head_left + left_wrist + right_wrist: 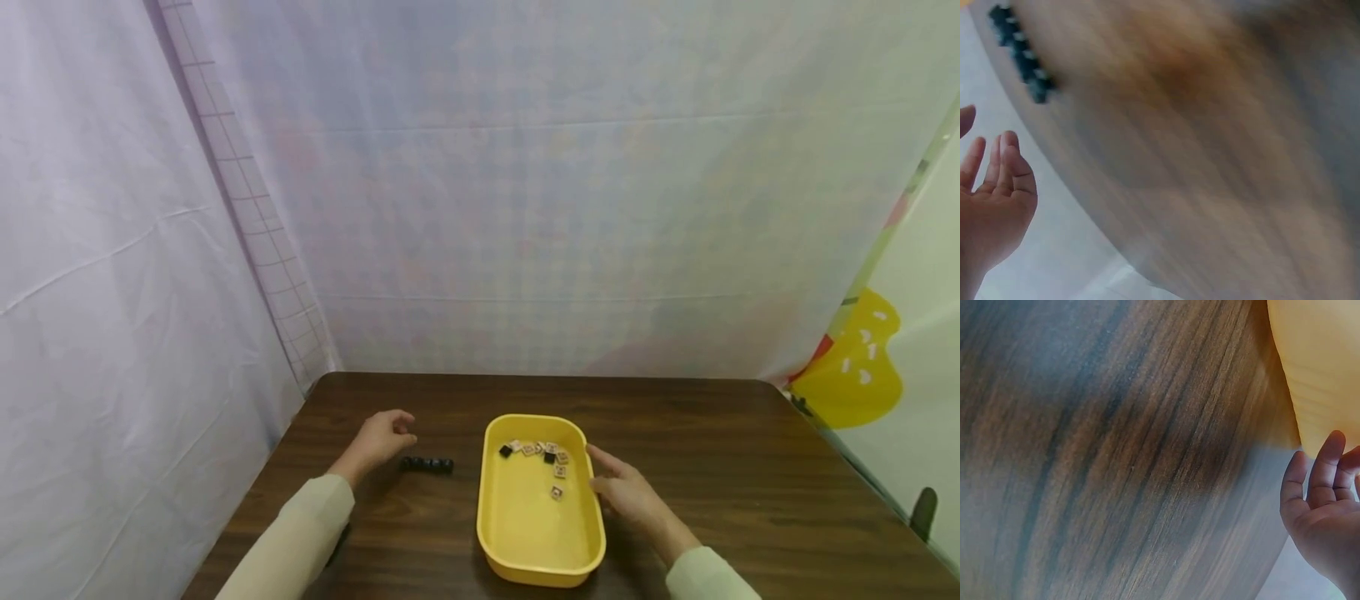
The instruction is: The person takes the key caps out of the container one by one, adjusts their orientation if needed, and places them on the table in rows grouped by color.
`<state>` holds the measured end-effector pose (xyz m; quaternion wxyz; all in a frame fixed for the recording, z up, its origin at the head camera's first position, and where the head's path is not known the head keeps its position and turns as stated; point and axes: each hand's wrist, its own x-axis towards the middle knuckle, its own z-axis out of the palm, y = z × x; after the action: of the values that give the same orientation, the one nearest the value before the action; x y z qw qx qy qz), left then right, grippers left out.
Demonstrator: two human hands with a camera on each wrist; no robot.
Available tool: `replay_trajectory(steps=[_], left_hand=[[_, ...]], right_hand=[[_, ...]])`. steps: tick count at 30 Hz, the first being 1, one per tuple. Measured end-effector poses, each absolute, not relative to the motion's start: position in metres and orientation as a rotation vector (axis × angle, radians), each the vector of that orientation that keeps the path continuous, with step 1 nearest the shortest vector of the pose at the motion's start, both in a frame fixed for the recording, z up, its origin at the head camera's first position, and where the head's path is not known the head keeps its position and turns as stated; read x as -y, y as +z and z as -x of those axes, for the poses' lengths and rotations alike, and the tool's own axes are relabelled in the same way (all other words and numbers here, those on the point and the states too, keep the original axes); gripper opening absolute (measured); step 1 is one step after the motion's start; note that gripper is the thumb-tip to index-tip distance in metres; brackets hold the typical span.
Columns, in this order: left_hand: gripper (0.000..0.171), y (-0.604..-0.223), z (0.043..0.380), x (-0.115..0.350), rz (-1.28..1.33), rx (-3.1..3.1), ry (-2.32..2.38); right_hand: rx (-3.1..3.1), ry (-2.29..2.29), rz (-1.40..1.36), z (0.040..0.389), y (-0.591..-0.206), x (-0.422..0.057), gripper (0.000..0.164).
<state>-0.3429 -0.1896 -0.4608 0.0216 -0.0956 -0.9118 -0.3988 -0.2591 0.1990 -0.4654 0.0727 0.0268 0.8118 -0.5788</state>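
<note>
My left hand (384,435) hovers just behind and to the left of a short row of black cubes (427,465) on the table. Its fingers are loosely bent with nothing between them; in the left wrist view the same row of cubes (1021,55) lies beyond the fingertips. A yellow tray (536,542) stands to the right of the row. Inside it, toward the far end, are several small pale square tiles (559,472) and two black cubes (506,451). My right hand (630,493) is at the tray's right side, fingertips right at its wall (1322,375).
The dark wood-grain table (712,450) runs back to a pale curtain (570,208). White cloth (135,333) hangs along the left side. A dark object partly hidden under the left sleeve (337,546) lies on the table. A yellow printed shape (851,367) shows at right.
</note>
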Motion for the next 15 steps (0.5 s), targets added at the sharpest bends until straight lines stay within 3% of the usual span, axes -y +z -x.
replay_trajectory(steps=[15], left_hand=[[0.033, -0.438, 0.347, 0.112, 0.464, 2.749, -1.366]], right_hand=[[-2.426, -1.767, -0.079, 0.261, -0.47, -0.2, 0.063]])
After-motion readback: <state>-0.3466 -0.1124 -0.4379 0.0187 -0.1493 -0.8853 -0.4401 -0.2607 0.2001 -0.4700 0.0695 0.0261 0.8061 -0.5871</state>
